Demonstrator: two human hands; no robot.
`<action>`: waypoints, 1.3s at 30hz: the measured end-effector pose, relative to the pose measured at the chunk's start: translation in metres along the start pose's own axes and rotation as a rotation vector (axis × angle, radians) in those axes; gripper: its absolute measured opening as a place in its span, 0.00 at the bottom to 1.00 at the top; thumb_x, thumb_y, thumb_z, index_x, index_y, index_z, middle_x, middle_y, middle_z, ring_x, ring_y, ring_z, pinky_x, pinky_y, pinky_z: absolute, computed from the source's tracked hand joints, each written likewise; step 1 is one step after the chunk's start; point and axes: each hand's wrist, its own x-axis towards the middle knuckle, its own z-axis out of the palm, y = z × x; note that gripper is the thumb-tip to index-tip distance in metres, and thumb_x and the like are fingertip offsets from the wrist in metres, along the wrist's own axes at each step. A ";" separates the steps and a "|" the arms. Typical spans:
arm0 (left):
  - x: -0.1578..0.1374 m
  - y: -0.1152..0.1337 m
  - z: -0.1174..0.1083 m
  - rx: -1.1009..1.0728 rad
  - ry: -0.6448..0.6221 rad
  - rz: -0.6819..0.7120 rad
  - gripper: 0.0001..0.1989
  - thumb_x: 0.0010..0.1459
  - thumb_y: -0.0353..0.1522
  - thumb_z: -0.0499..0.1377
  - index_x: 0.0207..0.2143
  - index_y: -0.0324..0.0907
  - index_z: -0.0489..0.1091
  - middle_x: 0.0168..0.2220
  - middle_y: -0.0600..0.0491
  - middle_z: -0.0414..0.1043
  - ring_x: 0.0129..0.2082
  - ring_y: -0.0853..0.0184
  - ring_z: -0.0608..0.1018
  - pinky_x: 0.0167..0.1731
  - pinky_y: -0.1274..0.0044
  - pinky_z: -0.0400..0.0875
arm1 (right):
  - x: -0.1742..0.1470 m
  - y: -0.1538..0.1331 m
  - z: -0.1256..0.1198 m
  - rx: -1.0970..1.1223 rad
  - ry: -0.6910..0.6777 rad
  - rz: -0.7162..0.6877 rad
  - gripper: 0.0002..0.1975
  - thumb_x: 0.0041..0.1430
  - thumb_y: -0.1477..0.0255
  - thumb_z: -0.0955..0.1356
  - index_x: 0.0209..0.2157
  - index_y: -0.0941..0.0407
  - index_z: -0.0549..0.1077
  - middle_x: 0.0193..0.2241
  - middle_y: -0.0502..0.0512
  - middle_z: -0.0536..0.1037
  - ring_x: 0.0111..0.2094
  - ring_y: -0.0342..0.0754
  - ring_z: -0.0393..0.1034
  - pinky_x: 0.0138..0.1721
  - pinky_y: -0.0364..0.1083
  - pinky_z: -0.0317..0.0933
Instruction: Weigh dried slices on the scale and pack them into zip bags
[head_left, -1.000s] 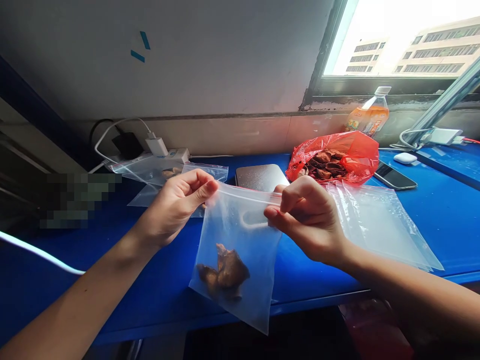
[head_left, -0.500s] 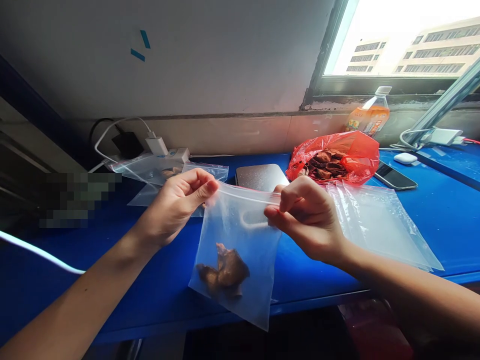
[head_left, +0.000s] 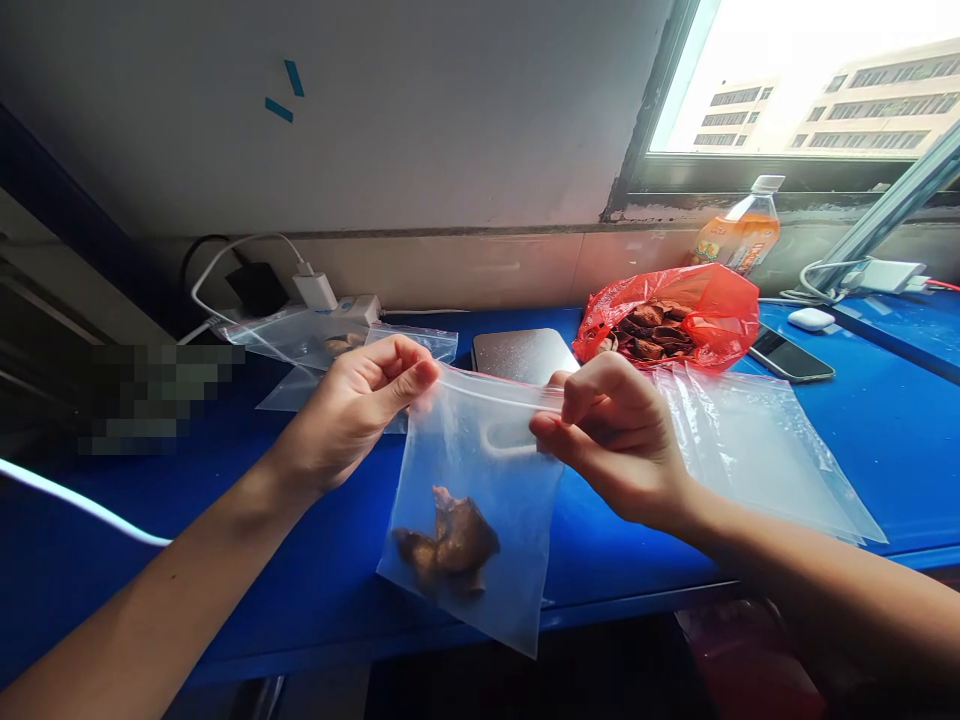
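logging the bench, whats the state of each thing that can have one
held bag: hanging, brown pieces inside, seal unclear
left grip: pinching held bag's top
right grip: pinching held bag's top
red bag: open, dark slices inside
bottle: capped, partly filled
phone: lying flat, screen dark
spare bags: flat, overlapping
left white charger: cable plugged in

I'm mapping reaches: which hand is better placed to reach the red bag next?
Probably the right hand: it's nearer the red bag than the left hand, though both pinch the zip bag.
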 end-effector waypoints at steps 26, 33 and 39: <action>0.001 -0.001 0.000 0.005 0.014 0.013 0.22 0.47 0.48 0.70 0.25 0.40 0.68 0.22 0.57 0.65 0.23 0.73 0.67 0.25 0.80 0.64 | 0.002 -0.004 0.002 -0.077 -0.011 0.014 0.13 0.60 0.72 0.70 0.24 0.55 0.65 0.19 0.45 0.61 0.20 0.38 0.51 0.20 0.40 0.48; 0.001 -0.002 -0.001 0.004 0.008 0.019 0.21 0.48 0.48 0.70 0.25 0.40 0.68 0.22 0.58 0.65 0.23 0.73 0.67 0.25 0.81 0.64 | 0.001 -0.003 0.000 -0.069 -0.035 -0.028 0.12 0.59 0.78 0.69 0.23 0.56 0.66 0.21 0.45 0.63 0.22 0.37 0.55 0.22 0.39 0.51; 0.000 0.001 0.001 -0.006 0.020 0.018 0.22 0.46 0.49 0.71 0.25 0.40 0.69 0.21 0.58 0.65 0.23 0.73 0.67 0.24 0.81 0.64 | 0.000 -0.002 0.002 0.017 0.009 0.026 0.11 0.59 0.76 0.70 0.29 0.54 0.63 0.21 0.43 0.63 0.20 0.37 0.55 0.20 0.39 0.50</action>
